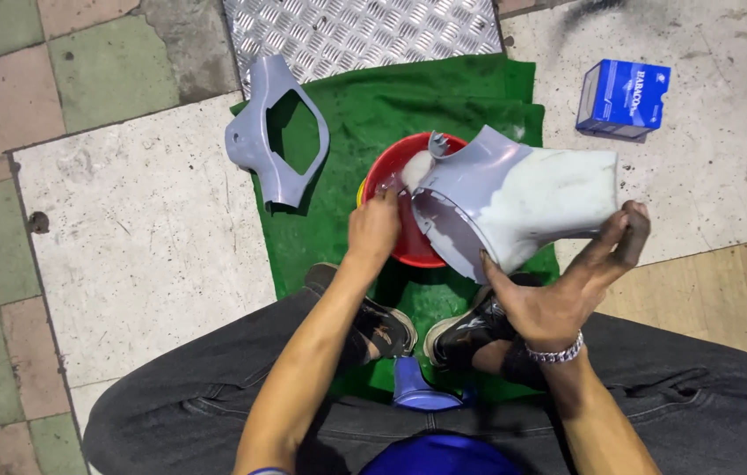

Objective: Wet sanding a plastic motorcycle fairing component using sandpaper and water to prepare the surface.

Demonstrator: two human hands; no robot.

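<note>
**Wet panel held over the red basin**

The person squats on the green mat (470, 97), shoes planted near, and the right hand (567, 290) grips the big grey-blue plastic panel (514, 198) from below, fingers spread wide along its lower right edge, thumb hooked under the curved rim. The panel hangs tilted just above the red basin (391, 176), its right half coated in pale, wet-looking film. The left hand (373, 230) is down at the basin's near rim, fingers curled in by the panel's left edge; whether it pinches anything there, I cannot tell.

Far left on the mat, a second grey-blue panel (272, 132) lies with its open cut-out showing green. A blue box (624, 97) sits well apart on the concrete, far right.

The risk, as I judge it: that one-handed hold on a slick surface. If the fingers slide, the panel could drop onto the basin, tipping it and spilling onto mat and shoes.
</note>
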